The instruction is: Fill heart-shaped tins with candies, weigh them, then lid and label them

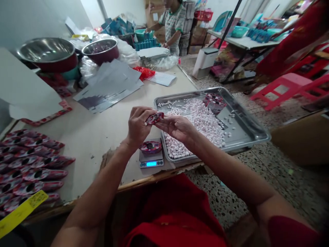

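Pinches a patterned packet between closed fingers of the left hand, beside the left edge of the tray; extends fingers of the right hand toward it, cannot tell if gripping. Seems done with packet rows at the tabletop's near-left corner; leaves white balls loose.

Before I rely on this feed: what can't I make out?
All in the head view:
Scale display: digits too small and blurred.
Held pack: partly covered by the left hand.
White balls: some hidden behind the right hand.
Packs at left: cut off by the left edge.
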Available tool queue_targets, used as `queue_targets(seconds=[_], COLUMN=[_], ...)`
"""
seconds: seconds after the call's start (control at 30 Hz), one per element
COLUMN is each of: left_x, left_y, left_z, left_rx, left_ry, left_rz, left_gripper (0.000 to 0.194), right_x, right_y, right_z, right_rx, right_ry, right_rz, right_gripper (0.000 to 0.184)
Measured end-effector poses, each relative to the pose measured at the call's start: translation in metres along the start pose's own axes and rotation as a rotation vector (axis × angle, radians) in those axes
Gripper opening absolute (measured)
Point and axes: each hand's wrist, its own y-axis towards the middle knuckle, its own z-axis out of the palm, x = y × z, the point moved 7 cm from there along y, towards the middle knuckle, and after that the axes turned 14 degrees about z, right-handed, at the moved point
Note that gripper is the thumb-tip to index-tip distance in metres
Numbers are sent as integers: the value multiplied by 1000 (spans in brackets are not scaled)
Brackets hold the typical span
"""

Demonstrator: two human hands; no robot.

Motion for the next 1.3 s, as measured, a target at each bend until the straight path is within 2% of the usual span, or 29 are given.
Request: queue_targets(seconds=[0.13, 0.2, 0.3, 0.47, 0.57, 0.67, 0.83, 0.9, 1.0, 1.07, 1.17, 1.23, 1.3], left_x=[-3, -2, 10, 30, 36, 36, 37, 42, 54, 60, 64, 67, 76], left_y=[-1, 1, 2, -2, -7, -10, -12, -16, -28, -36, -45, -52, -62], left_z=[-2, -3, 3, 12, 17, 19, 13, 8, 9, 15, 23, 26, 18], left_rx=[56, 69, 80, 77, 87, 66, -3, -35, -72, -98, -140, -166, -201], left_ry=[56, 44, 16, 23, -15, -40, -26, -43, -250, -428, -629, -736, -774], left_rz=[-20, -27, -104, -240, -296, -337, -433, -515, -682, -773, -857, -909, -971], left_gripper=[24, 23, 25, 28, 27, 24, 24, 27, 30, 36, 47, 54, 57], right_x=[4, 7, 10, 14, 10, 9, 30, 50, 68, 65, 57, 61, 75], right_y=[-2, 1, 9, 19, 24, 35, 42, 34, 22, 26, 40, 43, 34], right_z=[2, 3, 0, 2, -4, -10, -22, -14, 18, 41, 66, 69, 55], right_rx=[97, 106, 54, 96, 51, 27, -133, -166, -101, -48, -12, -16, -80], right_ry=[-54, -85, -108, -151, -173, -182, -267, -395, -706, -943, -1192, -1231, -1221], right_rz=[37, 45, 59, 34, 37, 10, -141, -312, -543, -575, -527, -515, -569], right_gripper=[30, 31, 34, 31, 32, 22, 10, 13, 28, 26, 27, 40, 50])
